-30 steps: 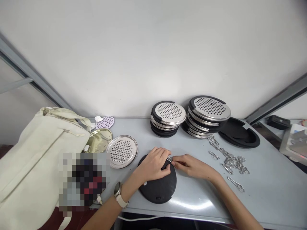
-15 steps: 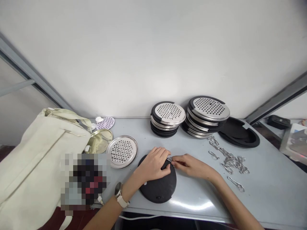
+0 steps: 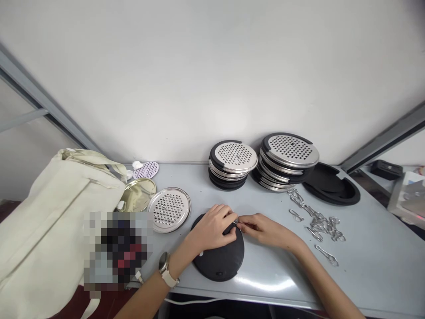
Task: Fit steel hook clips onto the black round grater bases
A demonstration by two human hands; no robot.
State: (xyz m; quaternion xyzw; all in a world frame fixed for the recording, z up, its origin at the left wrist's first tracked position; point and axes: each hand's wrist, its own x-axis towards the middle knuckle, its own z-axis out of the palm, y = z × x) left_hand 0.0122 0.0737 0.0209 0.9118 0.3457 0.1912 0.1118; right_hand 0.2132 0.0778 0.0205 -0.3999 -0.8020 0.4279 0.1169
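Note:
A round black disc lies flat near the table's front edge. My left hand rests over its upper part, with fingers and thumb closed around the far rim. At that rim a small metal wire clip shows between my two hands, mostly hidden by fingers. My right hand pinches the clip's outer end from the right side. To the right, several loose wire clips lie scattered in a loose pile, one of them nearer the front.
Two stacks of round graters, a smaller one and a larger one, stand by the wall. Behind the clips sits a black round tray. A metal grater disc, a gold-toned lid and a cream bag are at left.
My left fingertips have shifted slightly right over the clip, so less of it shows. My right hand and the disc stay in place.

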